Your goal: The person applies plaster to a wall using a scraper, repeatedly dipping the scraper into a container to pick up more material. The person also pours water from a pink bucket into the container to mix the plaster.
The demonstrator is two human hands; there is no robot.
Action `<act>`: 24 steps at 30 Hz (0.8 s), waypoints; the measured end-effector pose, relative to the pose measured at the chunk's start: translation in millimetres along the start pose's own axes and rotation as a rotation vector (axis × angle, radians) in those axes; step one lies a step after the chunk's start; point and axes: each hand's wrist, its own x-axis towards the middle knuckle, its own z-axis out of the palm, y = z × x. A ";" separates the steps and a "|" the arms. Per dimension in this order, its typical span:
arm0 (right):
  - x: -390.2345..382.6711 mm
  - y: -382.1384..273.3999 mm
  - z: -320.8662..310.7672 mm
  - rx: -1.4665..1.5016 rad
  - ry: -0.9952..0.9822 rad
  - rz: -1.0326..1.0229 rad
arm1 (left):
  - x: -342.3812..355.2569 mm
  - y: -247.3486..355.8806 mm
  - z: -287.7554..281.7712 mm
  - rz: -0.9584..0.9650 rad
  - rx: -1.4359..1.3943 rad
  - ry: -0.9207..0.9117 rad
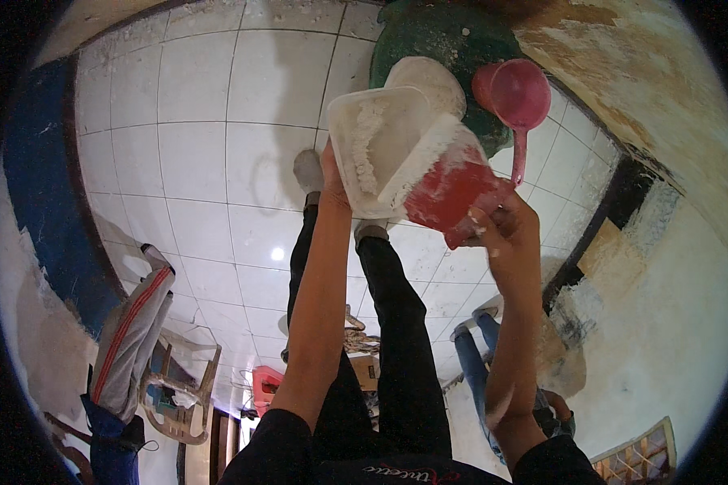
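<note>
My left hand [335, 179] grips the left side of a whitish rectangular plastic tub [337, 129], held tilted in the air. White paste [367, 149] clings along the tub's inside. My right hand [497, 226] is closed on the near right edge of a red flat plastic spreader [449, 190]. White paste coats the spreader's far left edge, which lies over the tub's right side. Beyond the tub, a round whitish container [429, 81] sits on a green plastic stool [404, 40]. At the stool's right side is a pink dipper [522, 93] with its handle toward me.
White floor tiles [190, 158] with pale smears lie around my legs. A patchy plastered wall [647, 89] rises on the right. One person in grey striped trousers [133, 335] is at left by a plastic chair [178, 396]; another in blue jeans [471, 364] is at right.
</note>
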 end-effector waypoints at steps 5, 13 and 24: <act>4.5 26.2 -25.9 0.339 -0.016 0.139 | 7.1 11.7 -27.6 0.073 -0.047 0.003; 80.1 115.7 10.2 0.754 0.164 0.247 | -23.0 44.3 -20.4 -0.055 0.013 -0.199; 163.4 129.4 62.7 0.891 0.307 0.163 | -57.3 39.7 -33.3 -0.067 -0.204 -0.204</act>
